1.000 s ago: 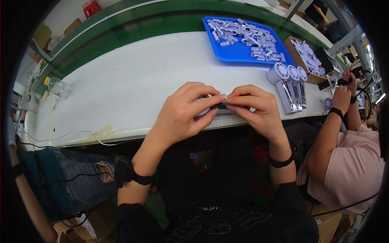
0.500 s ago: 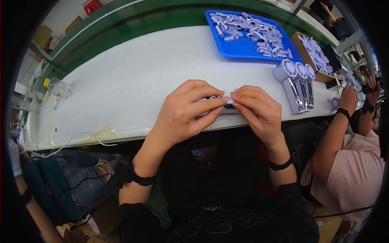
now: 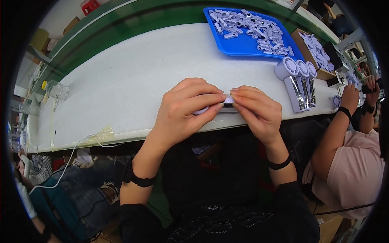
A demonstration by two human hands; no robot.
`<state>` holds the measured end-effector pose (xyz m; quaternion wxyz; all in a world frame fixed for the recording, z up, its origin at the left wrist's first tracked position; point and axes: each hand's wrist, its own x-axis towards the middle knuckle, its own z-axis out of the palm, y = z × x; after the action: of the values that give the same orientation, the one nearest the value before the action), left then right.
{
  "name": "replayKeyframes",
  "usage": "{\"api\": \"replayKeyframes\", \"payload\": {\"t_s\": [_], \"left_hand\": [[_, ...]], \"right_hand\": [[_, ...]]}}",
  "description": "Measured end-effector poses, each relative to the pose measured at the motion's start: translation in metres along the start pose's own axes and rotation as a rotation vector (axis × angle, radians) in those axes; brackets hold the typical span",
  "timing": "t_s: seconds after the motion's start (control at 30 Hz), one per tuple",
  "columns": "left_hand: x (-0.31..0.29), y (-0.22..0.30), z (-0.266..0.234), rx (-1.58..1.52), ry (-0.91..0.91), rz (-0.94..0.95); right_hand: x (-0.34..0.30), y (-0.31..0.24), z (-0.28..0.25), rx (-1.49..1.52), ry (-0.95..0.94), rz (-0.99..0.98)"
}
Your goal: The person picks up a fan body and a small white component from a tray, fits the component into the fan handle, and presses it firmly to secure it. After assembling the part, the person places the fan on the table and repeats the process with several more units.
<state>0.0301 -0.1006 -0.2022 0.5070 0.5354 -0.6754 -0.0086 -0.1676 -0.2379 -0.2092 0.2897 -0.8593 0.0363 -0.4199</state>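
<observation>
Between both hands, over the front edge of the table, is a pale lavender handheld fan (image 3: 229, 99), lying on its side and mostly hidden by fingers. My left hand (image 3: 188, 105) wraps round its left part, where a rounded end shows below the fingers. My right hand (image 3: 257, 107) pinches the right part between thumb and fingertips. The fingertips of both hands nearly meet at a small light piece on the fan's upper side. To the right stand several similar fans (image 3: 297, 85), upright in a row, their handles showing bare inner parts.
A blue tray (image 3: 233, 49) of lavender handle covers lies at the back, beside a cardboard box (image 3: 302, 40) of similar parts. A bottle with a yellow cap (image 3: 56, 90) and a white cable (image 3: 75, 148) are at left. A co-worker's arm (image 3: 338, 125) reaches in at right.
My hands stay nearly in place, with the left fingers slightly shifted and more of the light piece showing. At the left, the cable has swung down and a person beside me has moved.
</observation>
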Motion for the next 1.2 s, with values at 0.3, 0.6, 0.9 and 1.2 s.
{"api": "replayKeyframes", "payload": {"t_s": [0.3,0.6,0.9,1.2], "left_hand": [[0.001,0.001,0.004,0.021,0.016,-0.012],[0.000,0.003,0.004,0.025,0.009,-0.017],[0.000,-0.001,0.006,0.054,0.030,0.033],[-0.001,0.000,0.004,0.040,0.010,0.015]], "right_hand": [[-0.003,-0.001,-0.002,0.032,0.001,0.082],[-0.002,0.001,-0.005,0.059,-0.043,0.095],[0.002,0.000,-0.006,0.036,-0.070,0.075],[0.001,0.001,-0.010,0.020,-0.119,0.082]]}}
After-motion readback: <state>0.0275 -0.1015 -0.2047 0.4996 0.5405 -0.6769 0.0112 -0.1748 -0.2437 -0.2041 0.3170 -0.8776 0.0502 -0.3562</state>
